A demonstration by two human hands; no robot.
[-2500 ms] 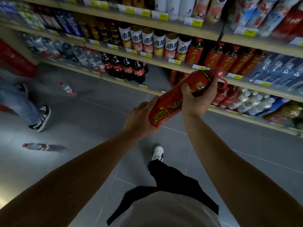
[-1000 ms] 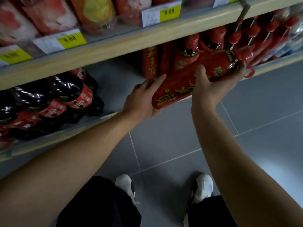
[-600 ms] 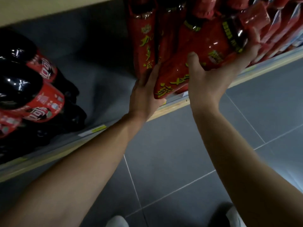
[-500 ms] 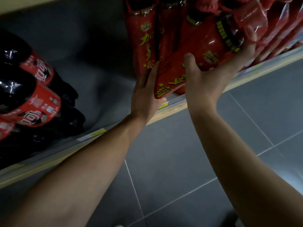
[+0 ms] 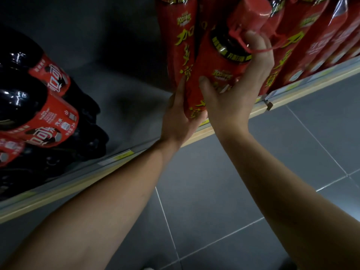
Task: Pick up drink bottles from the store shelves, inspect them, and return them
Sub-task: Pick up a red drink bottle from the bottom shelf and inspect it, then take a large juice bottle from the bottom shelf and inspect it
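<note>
A large red drink bottle (image 5: 214, 61) with yellow characters and a red cap stands nearly upright at the front of the bottom shelf (image 5: 229, 126). My right hand (image 5: 237, 90) wraps its body, fingers up by the neck and carry ring. Cupped under and beside its base is my left hand (image 5: 180, 121). The bottle presses against a matching red bottle (image 5: 180, 41) to its left. Whether its base rests on the shelf is hidden by my hands.
More red bottles (image 5: 311, 47) fill the shelf to the right. Dark cola bottles (image 5: 29, 106) with red labels stand at the left, with a bare gap of grey shelf (image 5: 120, 78) between. Grey floor tiles (image 5: 233, 191) lie below.
The bottle has swung from tilted to nearly upright and moved deeper onto the bottom shelf among the other red bottles. My view has dropped closer to the shelf. Both hands stay on the bottle.
</note>
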